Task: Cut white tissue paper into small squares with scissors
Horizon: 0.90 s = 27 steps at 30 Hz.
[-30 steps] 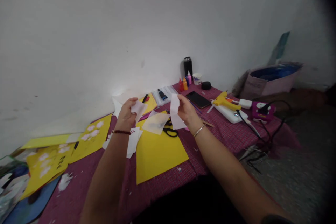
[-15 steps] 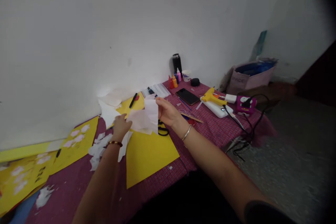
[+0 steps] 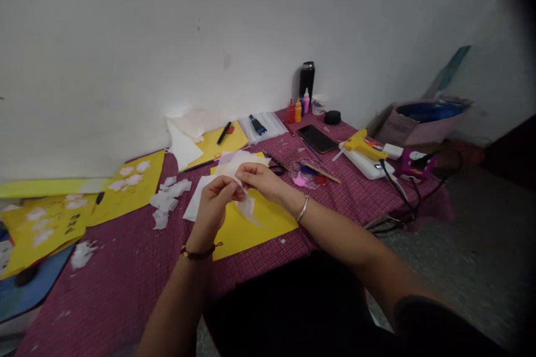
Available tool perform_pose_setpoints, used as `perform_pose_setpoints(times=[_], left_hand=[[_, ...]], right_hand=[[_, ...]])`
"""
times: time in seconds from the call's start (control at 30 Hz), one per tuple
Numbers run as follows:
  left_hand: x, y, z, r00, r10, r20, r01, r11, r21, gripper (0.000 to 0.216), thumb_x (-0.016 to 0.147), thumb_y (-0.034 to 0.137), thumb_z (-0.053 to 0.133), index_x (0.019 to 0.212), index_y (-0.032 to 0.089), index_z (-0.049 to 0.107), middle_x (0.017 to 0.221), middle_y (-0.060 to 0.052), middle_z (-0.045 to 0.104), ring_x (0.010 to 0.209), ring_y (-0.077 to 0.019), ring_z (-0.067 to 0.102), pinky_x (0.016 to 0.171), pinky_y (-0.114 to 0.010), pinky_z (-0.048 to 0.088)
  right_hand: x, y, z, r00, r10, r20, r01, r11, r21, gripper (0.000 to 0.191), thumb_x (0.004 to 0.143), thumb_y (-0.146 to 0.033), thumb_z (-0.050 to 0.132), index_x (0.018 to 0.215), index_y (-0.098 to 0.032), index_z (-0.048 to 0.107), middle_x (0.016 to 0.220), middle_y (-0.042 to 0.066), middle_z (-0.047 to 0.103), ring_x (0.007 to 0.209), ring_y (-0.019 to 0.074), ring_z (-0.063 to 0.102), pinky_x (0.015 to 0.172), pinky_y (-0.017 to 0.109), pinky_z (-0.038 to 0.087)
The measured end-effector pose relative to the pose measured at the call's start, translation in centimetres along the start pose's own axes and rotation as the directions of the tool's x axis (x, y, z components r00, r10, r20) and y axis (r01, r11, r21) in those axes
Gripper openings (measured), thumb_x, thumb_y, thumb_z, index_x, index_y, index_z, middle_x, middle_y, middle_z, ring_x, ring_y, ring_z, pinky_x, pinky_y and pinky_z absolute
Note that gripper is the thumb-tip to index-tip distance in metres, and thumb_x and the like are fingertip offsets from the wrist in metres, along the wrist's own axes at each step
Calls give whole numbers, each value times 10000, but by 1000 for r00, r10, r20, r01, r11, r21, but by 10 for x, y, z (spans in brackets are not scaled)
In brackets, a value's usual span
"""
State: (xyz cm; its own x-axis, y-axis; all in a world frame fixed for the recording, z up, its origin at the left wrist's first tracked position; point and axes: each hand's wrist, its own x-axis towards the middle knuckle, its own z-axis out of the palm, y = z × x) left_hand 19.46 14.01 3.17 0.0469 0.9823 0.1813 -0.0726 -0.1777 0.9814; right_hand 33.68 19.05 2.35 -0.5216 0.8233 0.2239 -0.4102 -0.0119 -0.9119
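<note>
Both hands pinch a thin pale sheet of tissue paper between thumbs and fingers, close together above a yellow sheet. My left hand is closed on the paper's left side. My right hand grips it from the right, fingertips almost touching the left ones. A corner of the paper hangs down below the fingers. Under and behind the hands lie more pale sheets. Black scissor handles show just past my right hand. Torn white paper scraps lie left of my left hand.
Yellow sheets with pale paper flowers lie at the left. Toward the right are a paint palette, a phone and a yellow glue gun with cables. Paint bottles and a black flask stand by the wall.
My hands have come together and lower, and my left hand now also grips the tissue paper. The paper, spread out before, is now gathered between the fingers. The view has shifted.
</note>
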Motion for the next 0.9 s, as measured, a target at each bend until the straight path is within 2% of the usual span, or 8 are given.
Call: perform_pose_setpoints(times=[0.07,0.17,0.27,0.4,0.57,0.77,0.9], left_hand=[[1,-3,-3,998,-62,-9,62,995,-80,150,716,293,694,666,165,636,609,-23,658,556,-140,606,594,-279,502],[-1,-5,-5,994,-104,-37,101,991,-91,167,693,311,702,648,159,646,597,-29,660,533,-146,608,571,-286,513],[-4,-7,-7,994,-101,-48,100,995,-17,176,711,312,690,635,156,658,583,-28,655,517,-138,600,552,-273,513],[-5,-11,-8,995,-101,-24,103,991,80,132,689,224,651,577,156,655,535,-28,636,480,-125,573,507,-244,481],[-7,-12,-6,991,-132,32,132,991,-1,127,648,170,600,542,158,667,512,-27,615,460,-124,552,478,-242,449],[-8,-12,-6,989,-133,72,135,991,-26,146,695,246,654,595,154,710,550,-46,634,485,-137,568,491,-258,461],[-9,-12,-5,994,-100,48,101,995,-16,141,668,192,618,548,161,685,507,-35,611,464,-128,548,489,-251,447]], right_hand=[[0,4,-2,1000,19,6,-19,1000,-10,351,725,-496,702,690,-165,590,615,-35,569,553,84,519,564,220,419],[0,7,-3,999,30,25,-29,998,-46,346,757,-498,684,703,-166,602,620,-31,580,569,87,527,576,218,421],[0,8,-2,998,20,52,-14,993,-114,306,742,-446,706,689,-171,583,590,-48,557,553,85,504,566,215,408],[-1,8,-2,993,47,106,-27,983,-181,281,723,-409,712,673,-174,565,563,-61,524,535,86,475,533,210,373],[-2,8,-5,982,104,157,-79,985,-155,315,731,-446,709,697,-170,564,567,-59,532,527,82,464,535,210,370],[-4,2,-6,970,75,233,-38,986,-161,335,750,-466,716,711,-175,556,569,-50,560,526,94,493,546,226,389],[-4,0,-6,953,94,288,-48,986,-162,282,760,-413,714,744,-178,559,583,-41,596,551,109,544,563,237,412]])
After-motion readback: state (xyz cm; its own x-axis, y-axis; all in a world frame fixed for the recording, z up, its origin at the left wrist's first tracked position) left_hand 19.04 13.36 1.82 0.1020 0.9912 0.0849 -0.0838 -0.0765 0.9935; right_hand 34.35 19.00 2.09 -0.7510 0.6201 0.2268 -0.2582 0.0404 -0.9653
